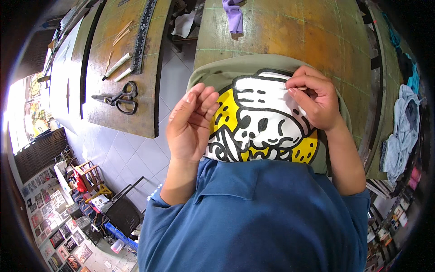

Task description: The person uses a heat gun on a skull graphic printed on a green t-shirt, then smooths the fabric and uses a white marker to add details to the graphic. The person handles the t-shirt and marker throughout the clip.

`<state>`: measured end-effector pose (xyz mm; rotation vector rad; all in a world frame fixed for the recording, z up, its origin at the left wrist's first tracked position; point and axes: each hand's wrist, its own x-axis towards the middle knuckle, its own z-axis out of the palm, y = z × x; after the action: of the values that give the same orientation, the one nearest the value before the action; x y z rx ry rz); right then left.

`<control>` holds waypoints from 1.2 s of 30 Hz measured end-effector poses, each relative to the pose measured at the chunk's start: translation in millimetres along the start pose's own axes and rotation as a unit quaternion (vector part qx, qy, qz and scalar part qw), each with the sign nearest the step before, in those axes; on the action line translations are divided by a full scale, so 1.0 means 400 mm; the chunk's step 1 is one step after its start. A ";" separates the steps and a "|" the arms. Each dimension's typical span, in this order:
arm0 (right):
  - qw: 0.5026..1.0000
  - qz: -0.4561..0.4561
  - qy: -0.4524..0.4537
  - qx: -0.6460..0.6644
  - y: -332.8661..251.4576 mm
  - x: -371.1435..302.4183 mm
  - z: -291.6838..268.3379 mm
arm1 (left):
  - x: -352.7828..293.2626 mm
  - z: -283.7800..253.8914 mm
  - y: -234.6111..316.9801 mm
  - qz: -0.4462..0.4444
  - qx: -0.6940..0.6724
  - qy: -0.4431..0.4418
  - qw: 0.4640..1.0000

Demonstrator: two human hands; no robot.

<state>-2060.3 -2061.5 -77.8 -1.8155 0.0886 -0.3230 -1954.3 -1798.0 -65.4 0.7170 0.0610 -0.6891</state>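
Note:
An olive-green cloth piece (217, 72) lies over the near end of the worktable, in front of my body. It carries a large print (267, 129) of a white skull in a tall white hat, with thick black outlines and dotted yellow patches. My left hand (191, 120) hovers at the print's left edge, palm turned inward, fingers loosely bent and apart from the thumb, holding nothing I can see. Over the right side of the white hat, my right hand (312, 93) has thumb and fingers pinched together. Whatever lies between those fingertips is too small to make out.
A second table (136, 120) at left bears black-handled scissors (122, 97), a dark ruler (144, 36), white rolled sticks (118, 65) and thin wooden sticks (121, 34). A purple cloth (234, 17) lies on the worktable (290, 27). Pale blue garments (401, 136) hang at right.

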 end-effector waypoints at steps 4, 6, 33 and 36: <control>1.000 -0.009 0.011 0.005 0.005 0.000 0.004 | -0.008 -0.002 -0.007 0.005 0.024 0.009 1.000; 1.000 -0.013 0.006 0.007 0.004 0.001 0.003 | -0.012 -0.006 -0.010 0.018 0.051 0.012 0.998; 1.000 -0.014 -0.009 0.002 0.008 0.000 -0.004 | 0.034 0.051 -0.094 0.273 0.862 -0.100 0.416; 1.000 -0.015 -0.008 -0.002 0.007 -0.001 -0.004 | 0.034 0.051 -0.094 0.265 0.867 -0.099 0.410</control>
<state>-2060.7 -2063.7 -80.3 -1.8239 0.0511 -0.3283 -1970.1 -1838.9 -75.5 2.5193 -1.2988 0.1082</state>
